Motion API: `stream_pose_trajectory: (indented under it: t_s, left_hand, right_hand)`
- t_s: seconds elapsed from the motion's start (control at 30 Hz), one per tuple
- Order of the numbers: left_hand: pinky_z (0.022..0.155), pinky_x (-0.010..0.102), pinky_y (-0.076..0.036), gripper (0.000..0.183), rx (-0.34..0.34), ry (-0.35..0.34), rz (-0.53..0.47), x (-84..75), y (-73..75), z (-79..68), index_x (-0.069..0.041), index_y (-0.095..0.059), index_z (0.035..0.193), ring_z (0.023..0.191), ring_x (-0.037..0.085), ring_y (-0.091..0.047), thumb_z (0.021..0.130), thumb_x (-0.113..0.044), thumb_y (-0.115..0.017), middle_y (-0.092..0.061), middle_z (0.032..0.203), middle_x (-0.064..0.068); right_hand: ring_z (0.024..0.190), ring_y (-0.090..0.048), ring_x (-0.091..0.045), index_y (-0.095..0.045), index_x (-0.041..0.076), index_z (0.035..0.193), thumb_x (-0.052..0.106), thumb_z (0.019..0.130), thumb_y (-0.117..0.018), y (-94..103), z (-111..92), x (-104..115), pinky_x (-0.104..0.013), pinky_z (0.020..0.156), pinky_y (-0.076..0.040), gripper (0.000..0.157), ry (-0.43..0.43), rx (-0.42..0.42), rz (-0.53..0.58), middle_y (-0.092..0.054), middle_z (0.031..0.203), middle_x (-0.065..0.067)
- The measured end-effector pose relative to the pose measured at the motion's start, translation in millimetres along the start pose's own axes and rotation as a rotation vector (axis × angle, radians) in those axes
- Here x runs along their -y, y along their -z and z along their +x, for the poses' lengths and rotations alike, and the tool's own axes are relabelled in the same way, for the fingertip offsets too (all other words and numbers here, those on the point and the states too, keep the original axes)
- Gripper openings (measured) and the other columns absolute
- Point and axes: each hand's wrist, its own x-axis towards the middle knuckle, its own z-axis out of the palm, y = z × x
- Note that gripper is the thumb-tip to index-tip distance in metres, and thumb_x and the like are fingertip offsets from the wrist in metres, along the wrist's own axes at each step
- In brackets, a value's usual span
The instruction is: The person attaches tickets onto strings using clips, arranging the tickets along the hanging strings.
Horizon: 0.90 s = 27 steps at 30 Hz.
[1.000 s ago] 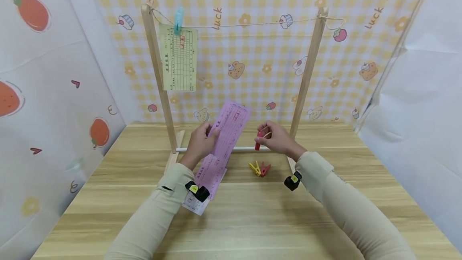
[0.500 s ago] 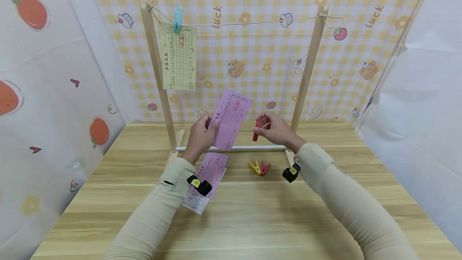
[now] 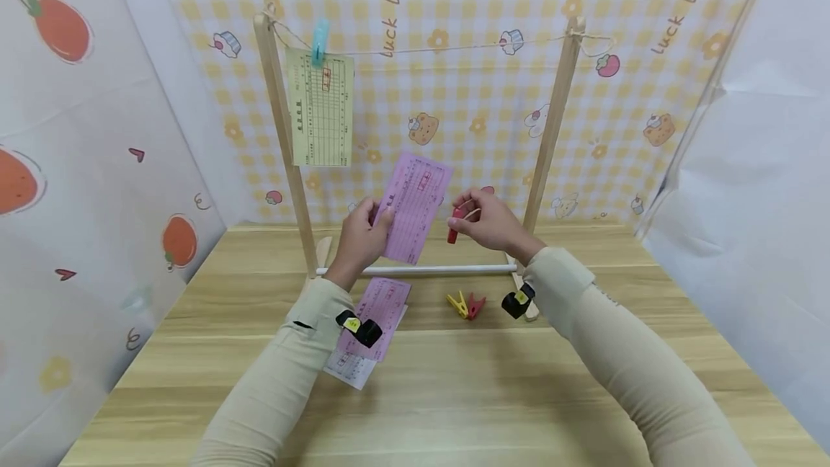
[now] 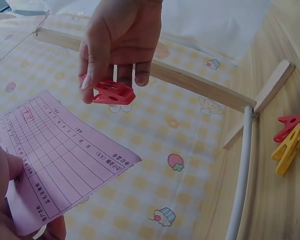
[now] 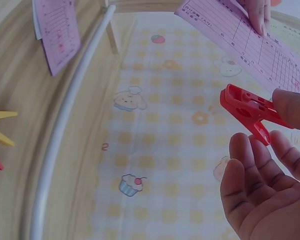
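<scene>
My left hand pinches a pink printed form by its left edge, thumb on the front, and holds it up above the table. To its right, my right hand holds a red clothespin between thumb and fingers, a short gap away from the form. Beyond them a string runs between two wooden posts. Near its left end a light blue clothespin keeps a yellow-green form hanging from it.
On the table lie another pink form and a white form partly beneath it. A yellow clothespin and a red clothespin lie right of them. A white rod joins the wooden posts low down.
My left hand has lifted the held pink form up and away from the papers on the table. My right hand has moved up and left with the red clothespin, closer to the form.
</scene>
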Motion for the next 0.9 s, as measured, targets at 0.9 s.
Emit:
stream_pose_trajectory:
  t_s: [0.9]
  left_hand:
    - [0.055, 0.029, -0.044, 0.018, -0.094, -0.038, -0.029, -14.3, 8.1, 21.5, -0.001, -0.055, 0.096, 0.065, 0.019, -0.054, 0.100, -0.018, -0.053, -0.057, 0.078, 0.012]
  right_hand:
    - [0.088, -0.062, -0.025, -0.056, 0.002, 0.112, 0.012, 0.092, -0.067, 9.3, 14.3, 27.3, -0.035, 0.075, -0.052, 0.025, 0.050, -0.029, 0.042, -0.059, 0.102, -0.013]
